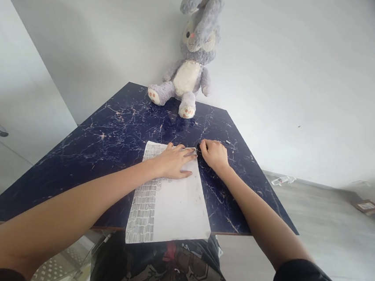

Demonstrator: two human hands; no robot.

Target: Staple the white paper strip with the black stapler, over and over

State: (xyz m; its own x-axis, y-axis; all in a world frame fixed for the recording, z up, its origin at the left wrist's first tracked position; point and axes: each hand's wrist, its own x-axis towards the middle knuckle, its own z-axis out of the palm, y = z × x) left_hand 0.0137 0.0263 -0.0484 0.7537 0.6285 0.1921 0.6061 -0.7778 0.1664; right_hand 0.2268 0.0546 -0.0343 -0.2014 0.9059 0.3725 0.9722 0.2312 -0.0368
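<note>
A white paper sheet (177,212), with dense grey print down its left side, lies on the dark blue marbled table and reaches past the front edge. My left hand (174,161) rests flat on its upper part, fingers spread toward the right edge. By the paper's top right corner, my right hand (214,153) is closed around a small black object (199,147). Most of that object is hidden by the fingers, so its kind cannot be made out. It meets the paper's edge close to my left fingertips.
A grey plush rabbit (186,76) sits at the back of the table (114,134) against the wall. A tiny pale piece (228,142) lies right of my right hand. On the floor at right are a clear plastic item (283,180) and a brown box (368,206).
</note>
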